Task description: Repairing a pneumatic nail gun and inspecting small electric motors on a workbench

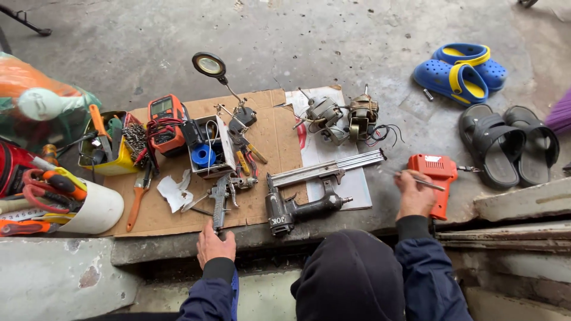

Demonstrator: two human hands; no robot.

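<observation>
Two hands are down on the floor clutter. Right hand pinches a thin metal rod between its fingers, resting against the orange drill. Left hand sits at the cardboard edge by the spray gun, fingers curled, holding nothing. Looks like he's poking at the drill; steady aim needed.

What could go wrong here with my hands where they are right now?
The thin tool in your right hand could slip against the orange power tool. Your left hand rests at the cardboard's edge by the spray gun; a nudge might tip it off the ledge.
</observation>
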